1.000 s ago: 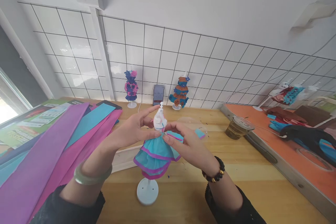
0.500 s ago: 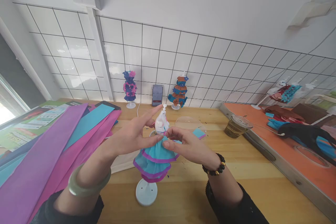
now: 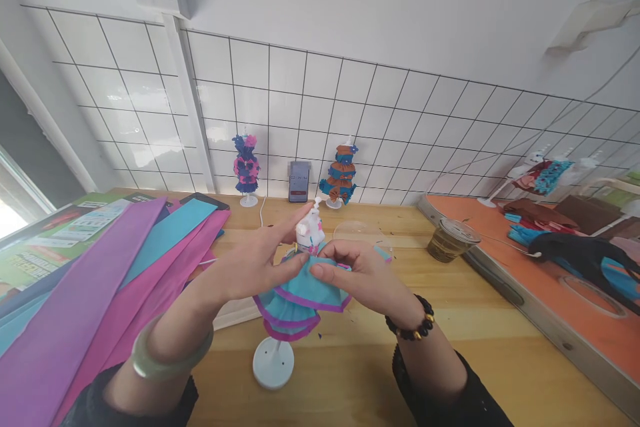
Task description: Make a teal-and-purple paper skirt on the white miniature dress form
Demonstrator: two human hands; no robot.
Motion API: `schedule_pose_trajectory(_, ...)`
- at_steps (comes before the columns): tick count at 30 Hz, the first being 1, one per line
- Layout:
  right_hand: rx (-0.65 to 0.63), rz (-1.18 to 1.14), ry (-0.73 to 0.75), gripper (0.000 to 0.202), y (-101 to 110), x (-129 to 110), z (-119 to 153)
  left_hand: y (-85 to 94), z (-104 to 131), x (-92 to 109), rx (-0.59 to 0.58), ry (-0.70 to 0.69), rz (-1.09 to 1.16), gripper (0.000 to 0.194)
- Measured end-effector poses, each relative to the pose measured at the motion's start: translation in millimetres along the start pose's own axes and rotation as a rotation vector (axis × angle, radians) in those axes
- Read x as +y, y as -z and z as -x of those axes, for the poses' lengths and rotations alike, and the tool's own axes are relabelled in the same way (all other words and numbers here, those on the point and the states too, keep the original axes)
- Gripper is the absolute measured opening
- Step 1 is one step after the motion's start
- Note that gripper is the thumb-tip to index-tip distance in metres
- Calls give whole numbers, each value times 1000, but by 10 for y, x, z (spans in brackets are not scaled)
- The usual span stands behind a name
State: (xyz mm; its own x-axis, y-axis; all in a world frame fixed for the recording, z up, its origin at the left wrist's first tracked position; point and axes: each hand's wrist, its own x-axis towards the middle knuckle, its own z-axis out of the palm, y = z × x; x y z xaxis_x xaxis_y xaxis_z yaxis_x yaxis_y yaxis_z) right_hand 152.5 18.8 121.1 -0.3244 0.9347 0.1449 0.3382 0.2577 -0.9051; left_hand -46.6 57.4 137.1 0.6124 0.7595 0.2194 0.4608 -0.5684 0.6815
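A small white dress form [image 3: 310,232] stands tilted on its round white base [image 3: 273,364] in front of me. It wears a tiered light-blue skirt [image 3: 311,285] edged in purple, with a bit of pink at the waist. My left hand [image 3: 253,259] is curved round the form from the left, its thumb pressing at the waist and its other fingertips behind the bodice. At the right of the waist, my right hand [image 3: 361,275] pinches the top of the skirt between thumb and bent fingers. The fingers hide part of the waist.
Purple, blue and pink fabric strips [image 3: 90,267] lie at left. Two dressed forms, one navy and pink [image 3: 247,163], one brown and teal [image 3: 343,170], flank a phone [image 3: 299,181] by the tiled wall. A cup [image 3: 453,240] stands right, beside an orange surface [image 3: 525,247].
The dress form has tilted further, its top leaning right and its base shifting slightly left. The skirt's upper tier now spreads further right under my right hand. Both hands stay at the waist.
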Motion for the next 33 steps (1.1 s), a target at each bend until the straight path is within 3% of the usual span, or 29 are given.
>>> schedule_pose_trajectory(17, 227, 438, 179, 18, -54, -122, 37, -5, -49, -32, -35, -34, 185, 66)
schedule_pose_trajectory(28, 112, 370, 238, 17, -37, -188, 80, -22, -74, -42, -28, -50, 240, 62)
schedule_pose_trajectory(33, 144, 364, 223, 17, -33, -139, 58, -22, -66, -41, -14, -49, 220, 61)
